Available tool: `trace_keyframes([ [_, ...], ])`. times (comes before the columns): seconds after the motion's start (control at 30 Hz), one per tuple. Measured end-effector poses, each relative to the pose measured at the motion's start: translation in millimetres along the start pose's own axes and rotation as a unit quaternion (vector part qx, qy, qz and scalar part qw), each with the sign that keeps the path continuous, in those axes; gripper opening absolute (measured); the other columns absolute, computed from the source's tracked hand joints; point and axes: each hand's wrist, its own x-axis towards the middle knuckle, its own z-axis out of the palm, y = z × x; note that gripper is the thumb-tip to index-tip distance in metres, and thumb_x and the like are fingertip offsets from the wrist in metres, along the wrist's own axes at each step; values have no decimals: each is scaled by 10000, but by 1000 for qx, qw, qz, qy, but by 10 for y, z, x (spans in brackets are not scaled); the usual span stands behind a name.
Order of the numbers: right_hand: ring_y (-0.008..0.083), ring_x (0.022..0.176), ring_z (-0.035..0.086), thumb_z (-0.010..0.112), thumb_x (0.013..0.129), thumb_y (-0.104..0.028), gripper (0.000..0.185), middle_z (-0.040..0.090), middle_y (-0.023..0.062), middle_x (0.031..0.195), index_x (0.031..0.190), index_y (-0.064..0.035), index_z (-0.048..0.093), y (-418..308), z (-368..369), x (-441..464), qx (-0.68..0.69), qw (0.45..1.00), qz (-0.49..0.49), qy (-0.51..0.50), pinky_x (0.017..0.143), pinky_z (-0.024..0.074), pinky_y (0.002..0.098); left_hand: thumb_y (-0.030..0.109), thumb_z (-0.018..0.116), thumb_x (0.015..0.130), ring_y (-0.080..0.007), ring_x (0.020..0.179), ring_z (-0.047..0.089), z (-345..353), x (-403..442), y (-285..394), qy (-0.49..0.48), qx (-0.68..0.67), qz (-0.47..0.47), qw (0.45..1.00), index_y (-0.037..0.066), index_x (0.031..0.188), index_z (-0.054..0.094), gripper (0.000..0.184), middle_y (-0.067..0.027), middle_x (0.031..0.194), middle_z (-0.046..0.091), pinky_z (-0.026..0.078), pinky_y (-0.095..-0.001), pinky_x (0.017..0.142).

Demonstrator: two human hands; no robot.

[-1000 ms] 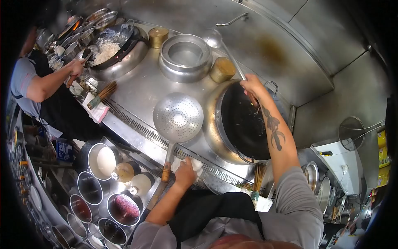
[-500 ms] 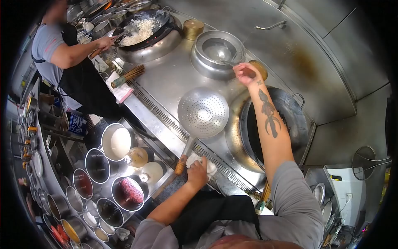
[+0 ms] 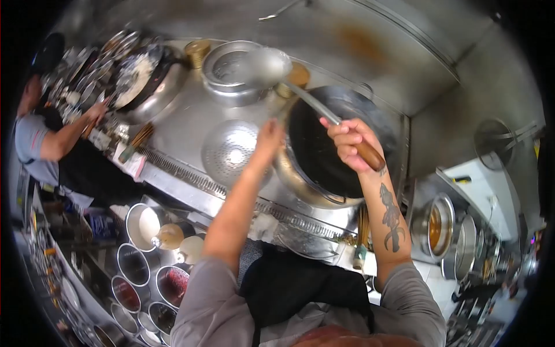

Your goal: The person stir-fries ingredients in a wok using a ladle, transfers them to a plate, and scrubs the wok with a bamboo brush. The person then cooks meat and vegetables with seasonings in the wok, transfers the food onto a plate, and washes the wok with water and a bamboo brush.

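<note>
Wood-handled ladle (image 3: pixel 312 102), right hand (image 3: pixel 354 141) clasping it — keep level toward counter's (image 3: pixel 186 127) back edge; left hand (image 3: pixel 269 140) blurred, grip unclear.

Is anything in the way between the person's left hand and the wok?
Nothing visible. The left hand shows at the left edge of the wok, too blurred to tell whether they touch. The ladle, held in the right hand, crosses the view farther up, not between them.
</note>
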Motion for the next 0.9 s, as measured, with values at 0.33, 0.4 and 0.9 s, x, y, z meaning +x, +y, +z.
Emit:
trace_keyframes([
  [0.33,81,439,454,497,839,-36,417,520,36,725,1247,48,477,610,411,-1897,-346,869,-136,325,373,365,224,16,444,891,-193,584,578,1366,562,-167,5,-89,-207,974,21,911,582,140,-79,721,587,500,-313,460],
  [0.4,93,434,468,509,813,4,426,525,42,686,1237,38,493,743,393,-2154,-407,830,-163,345,387,376,220,-4,433,887,-185,556,561,1569,553,-193,-4,-73,-212,975,24,899,583,153,-73,695,580,486,-306,446],
  [0.9,243,603,587,581,841,-19,502,585,156,735,1306,93,427,1302,-1373,-3501,-758,423,-265,419,557,453,334,14,562,848,-154,509,548,1977,-280,-161,-45,93,-51,993,27,902,635,91,-55,702,589,441,-304,424],
])
